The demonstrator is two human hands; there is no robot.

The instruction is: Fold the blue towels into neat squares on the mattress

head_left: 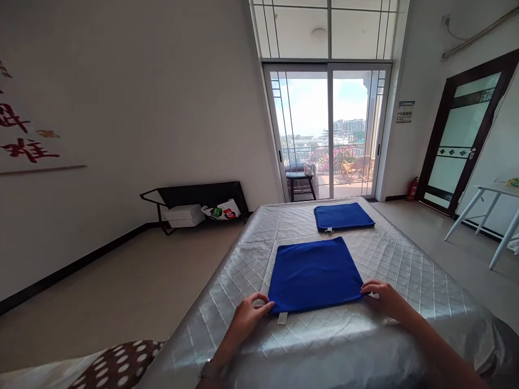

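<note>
A blue cushion cover [314, 273], square and flat, lies on a silver quilted sheet [227, 292]. A small white tag [283, 318] sticks out from its near edge, close to the left corner. My left hand [250, 314] pinches the near left corner between thumb and fingers. At the near right corner, my right hand [383, 296] has its fingers closed on the fabric. Farther back lies a second blue cover [344, 216], also flat and seemingly stacked or folded, with a white tag at its near edge. Neither hand touches it.
Sliding glass doors [330, 135] stand beyond the far edge. A black rack [198, 192] with a white box [184, 215] and a bag is by the left wall. At right are a white table [492, 189] and a fire extinguisher [412, 189]. Brown dotted fabric [117, 367] lies lower left.
</note>
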